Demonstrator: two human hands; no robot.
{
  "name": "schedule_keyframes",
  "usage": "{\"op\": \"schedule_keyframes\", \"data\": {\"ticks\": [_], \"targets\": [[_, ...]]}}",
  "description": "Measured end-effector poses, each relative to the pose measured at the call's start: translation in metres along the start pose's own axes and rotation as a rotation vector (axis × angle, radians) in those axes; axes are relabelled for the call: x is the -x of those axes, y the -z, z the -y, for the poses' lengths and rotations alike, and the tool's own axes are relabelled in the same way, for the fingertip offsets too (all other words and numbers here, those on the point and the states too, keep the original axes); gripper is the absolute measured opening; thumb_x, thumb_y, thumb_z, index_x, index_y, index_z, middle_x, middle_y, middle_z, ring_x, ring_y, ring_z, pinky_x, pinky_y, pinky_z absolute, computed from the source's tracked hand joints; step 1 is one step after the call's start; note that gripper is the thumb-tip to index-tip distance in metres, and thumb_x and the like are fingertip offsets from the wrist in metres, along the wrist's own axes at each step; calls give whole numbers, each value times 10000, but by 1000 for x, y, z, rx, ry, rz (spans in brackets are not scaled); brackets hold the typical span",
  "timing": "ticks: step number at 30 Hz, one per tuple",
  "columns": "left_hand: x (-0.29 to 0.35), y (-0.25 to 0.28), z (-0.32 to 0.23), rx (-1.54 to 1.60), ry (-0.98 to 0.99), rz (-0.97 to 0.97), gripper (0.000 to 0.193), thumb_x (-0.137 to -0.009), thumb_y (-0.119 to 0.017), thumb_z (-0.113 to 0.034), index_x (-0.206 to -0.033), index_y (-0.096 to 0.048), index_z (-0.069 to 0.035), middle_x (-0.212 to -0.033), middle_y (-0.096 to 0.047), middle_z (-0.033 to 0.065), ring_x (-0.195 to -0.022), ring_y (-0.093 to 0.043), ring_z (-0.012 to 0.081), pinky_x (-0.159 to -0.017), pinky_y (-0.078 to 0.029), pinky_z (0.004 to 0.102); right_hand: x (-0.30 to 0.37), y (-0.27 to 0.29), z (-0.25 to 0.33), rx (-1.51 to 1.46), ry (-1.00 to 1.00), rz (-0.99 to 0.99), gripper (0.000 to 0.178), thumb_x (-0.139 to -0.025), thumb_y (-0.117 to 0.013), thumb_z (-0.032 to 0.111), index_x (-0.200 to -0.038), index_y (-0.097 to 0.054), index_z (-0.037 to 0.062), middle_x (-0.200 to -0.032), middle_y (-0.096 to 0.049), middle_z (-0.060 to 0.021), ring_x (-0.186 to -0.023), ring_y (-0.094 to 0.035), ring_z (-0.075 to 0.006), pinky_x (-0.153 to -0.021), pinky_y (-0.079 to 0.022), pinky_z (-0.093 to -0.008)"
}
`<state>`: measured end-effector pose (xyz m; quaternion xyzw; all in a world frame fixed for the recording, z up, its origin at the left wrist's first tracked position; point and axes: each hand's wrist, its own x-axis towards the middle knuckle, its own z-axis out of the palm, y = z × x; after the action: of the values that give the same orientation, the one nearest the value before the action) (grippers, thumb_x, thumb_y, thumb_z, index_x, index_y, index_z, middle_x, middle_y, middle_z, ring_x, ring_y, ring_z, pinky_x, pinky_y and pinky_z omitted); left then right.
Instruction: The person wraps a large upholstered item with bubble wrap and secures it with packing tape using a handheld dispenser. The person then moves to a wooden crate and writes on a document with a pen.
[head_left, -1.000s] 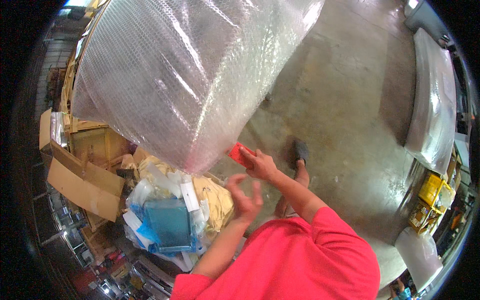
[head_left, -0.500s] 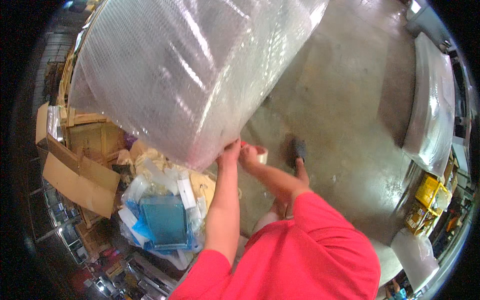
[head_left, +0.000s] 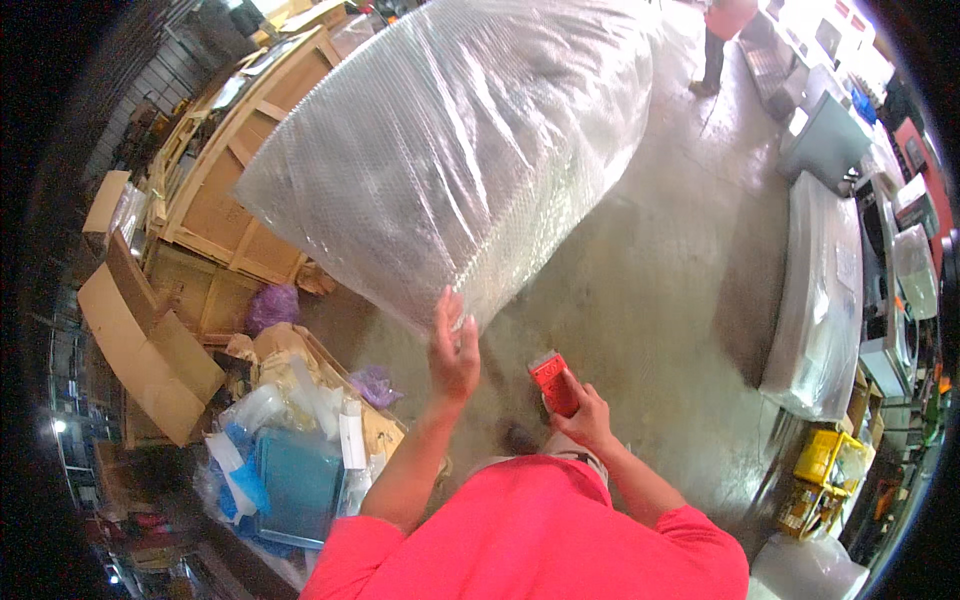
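Head view: bubble-wrapped bundle is the main item, tilted and large, its lower corner pointing toward the wearer; it serves as the reference for all locations below. Left-hand grip is raised at that lower corner, palm loose, thumb parted from the fingers, with hold of nothing that can be seen. Its fingertips overlap the edge of the wrap; whether they press on it cannot be determined. Right-hand grip is below and right of the bundle's lower corner, well apart from the wrap, fingers and thumb closed around a red handheld tape dispenser. The dispenser's front end is directed up toward the bundle.

Surroundings: wooden crate stands left of the bundle. Cardboard box, flaps spread, is farther left and lower than the bundle. Purple plastic bag is just below the bundle's left corner. Teal rectangular panel, partly in blue plastic, lies below and left of the bundle among white packing pieces. Concrete floor extends right of the bundle. Plastic-wrapped slab is well right of the bundle, with a yellow plastic basket below and right of it. Another person, partly cut off, stands beyond the bundle's upper right side.
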<state>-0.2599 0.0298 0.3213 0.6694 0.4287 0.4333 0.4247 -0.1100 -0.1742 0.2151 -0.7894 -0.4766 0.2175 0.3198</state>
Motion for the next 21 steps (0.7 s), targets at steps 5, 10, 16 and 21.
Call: {"op": "schedule_keyframes", "data": {"ticks": [5, 10, 16, 21], "targets": [[8, 46, -25, 31, 530, 410, 411, -967, -646, -342, -1231, -628, -28, -1177, -665, 111, -1073, -629, 212, -853, -525, 388, -5, 24, 45, -310, 315, -14, 820, -627, -817, 156, -1409, -579, 222, -944, -628, -141, -770, -660, -345, -699, -566, -423], [13, 63, -10, 291, 874, 610, 300, -1016, -596, -323, -1083, -687, -46, -934, -707, 21, -772, -656, 108, -742, -529, 282, -23, 36, 73, -263, 612, 12, 837, -646, -827, 175, -1432, -547, 240, -896, -603, -141, -713, -654, -330, -614, -555, -425], [4, 62, -15, 209, 657, 502, 234, -1022, -598, -239, -974, -709, -39, -841, -681, -26, -718, -603, 62, -662, -499, 255, -43, 42, 91, -193, 620, 17, 793, -640, -837, 186, -1392, -589, 235, -885, -620, -124, -682, -641, -306, -611, -554, -414], [-35, 69, -49, -226, 274, 367, 138, -979, -632, -145, -948, -707, -34, -809, -681, 2, -703, -612, 95, -664, -498, 284, -67, 44, 107, -198, 705, -6, 881, -637, -836, 240, -1454, -508, 279, -900, -564, -123, -696, -628, -315, -597, -544, -437]]}}
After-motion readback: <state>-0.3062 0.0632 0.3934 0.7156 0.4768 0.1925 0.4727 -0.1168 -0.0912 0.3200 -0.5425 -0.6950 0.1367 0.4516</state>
